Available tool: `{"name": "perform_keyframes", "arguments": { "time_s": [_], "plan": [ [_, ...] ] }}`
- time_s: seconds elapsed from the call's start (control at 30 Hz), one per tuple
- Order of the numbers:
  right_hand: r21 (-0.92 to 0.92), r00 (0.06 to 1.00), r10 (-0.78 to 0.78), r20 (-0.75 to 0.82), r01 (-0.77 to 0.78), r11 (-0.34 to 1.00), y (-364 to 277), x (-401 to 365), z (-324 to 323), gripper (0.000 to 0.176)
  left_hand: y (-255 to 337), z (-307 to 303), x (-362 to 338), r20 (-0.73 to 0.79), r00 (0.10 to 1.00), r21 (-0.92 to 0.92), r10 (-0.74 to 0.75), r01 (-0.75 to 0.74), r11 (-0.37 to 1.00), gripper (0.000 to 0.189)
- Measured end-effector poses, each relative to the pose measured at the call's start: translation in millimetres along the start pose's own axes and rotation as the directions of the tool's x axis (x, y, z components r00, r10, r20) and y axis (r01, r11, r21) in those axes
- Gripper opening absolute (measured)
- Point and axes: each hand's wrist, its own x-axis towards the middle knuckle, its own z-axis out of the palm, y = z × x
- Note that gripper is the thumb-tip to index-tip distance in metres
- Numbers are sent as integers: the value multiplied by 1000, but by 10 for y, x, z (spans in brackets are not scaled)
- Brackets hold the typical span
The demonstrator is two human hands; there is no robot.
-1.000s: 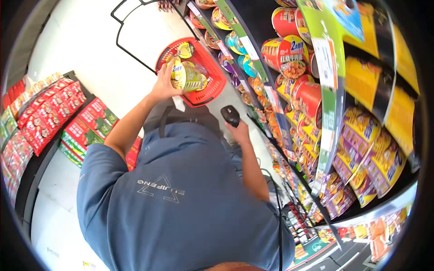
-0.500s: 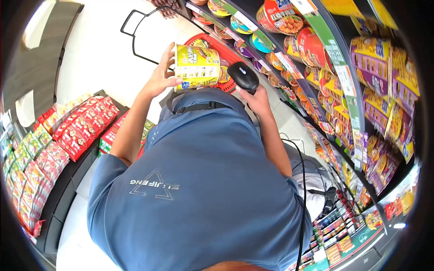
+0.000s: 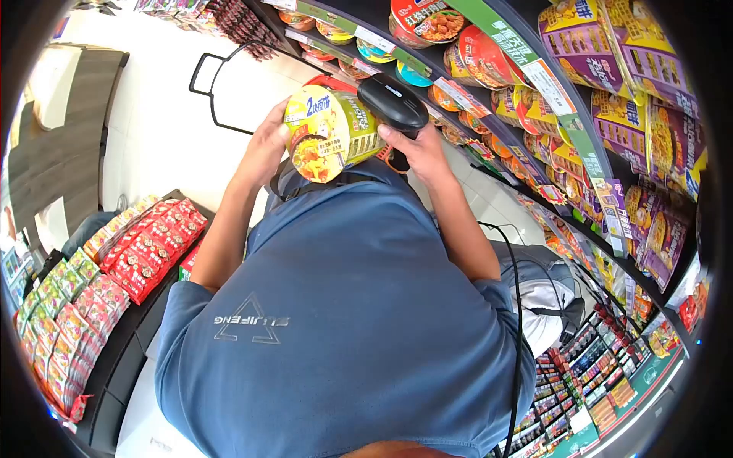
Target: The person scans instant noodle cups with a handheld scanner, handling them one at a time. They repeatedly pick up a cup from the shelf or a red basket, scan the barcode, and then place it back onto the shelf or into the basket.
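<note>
- Grip of your left hand [image 3: 269,147] is clamped on the yellow noodle cup [image 3: 332,133], which is between your hands, lid [image 3: 314,130] facing you.
- Your right hand [image 3: 421,155] wraps its grip around the black scanner [image 3: 393,102], just right of the cup.
- Shelf edges [image 3: 582,141] crowd right of the cup; pale floor [image 3: 156,122] and a black wire handle [image 3: 214,111] lie left.
- Your forearms [image 3: 460,221] angle inward toward the cup.

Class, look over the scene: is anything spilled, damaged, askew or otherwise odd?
Nothing plainly odd stands out: the tub is tilted, but the left hand holds it, and no spill or damage shows.
</note>
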Motion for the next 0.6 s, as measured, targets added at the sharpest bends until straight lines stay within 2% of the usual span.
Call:
{"name": "perform_keyframes", "arguments": {
  "time_s": [0.03,0.07,0.1,0.17,0.23,0.3,0.33,0.37,0.43,0.47,0.53,0.6],
  "plan": [
    [51,1000,17,-19,-16,999,18,-9,-4,47,-70,-30,11,35,998,-224,-50,57,973,82],
    [51,999,16,-29,-14,999,7,-13,-8,47,-127,0,19,-57,993,-314,-108,85,946,69],
    [65,1000,22,-9,-21,998,-20,-1,-13,46,-174,6,1,-46,993,-312,-110,90,946,69],
    [80,1000,24,2,-24,997,-28,4,-38,45,-277,-21,-75,53,978,-670,-201,184,719,70],
    [53,996,68,54,-71,996,-26,28,-64,43,-396,-60,-25,53,973,-680,-226,201,705,70],
    [64,997,50,53,-54,997,-91,23,-69,42,-427,-62,-4,41,970,-702,-241,199,684,74],
    [75,998,36,55,-40,996,-113,24,-77,41,-449,-103,2,113,971,-740,-211,224,634,71],
    [75,998,37,58,-42,996,-101,21,-107,41,-443,-112,-1,110,971,-741,-211,221,634,71],
    [52,978,162,129,-169,984,-62,20,-175,43,-428,-118,-15,146,972,-703,-187,235,672,62],
    [54,978,163,132,-172,984,-86,16,-143,43,-380,-68,-16,102,975,-682,-195,212,700,62],
    [70,995,18,103,-25,997,-157,-1,-71,46,-452,-111,-40,57,977,-679,-203,187,709,62],
    [24,990,41,132,-45,999,-190,8,-86,48,-454,-126,-55,15,978,-676,-210,164,718,63]
  ]
}}
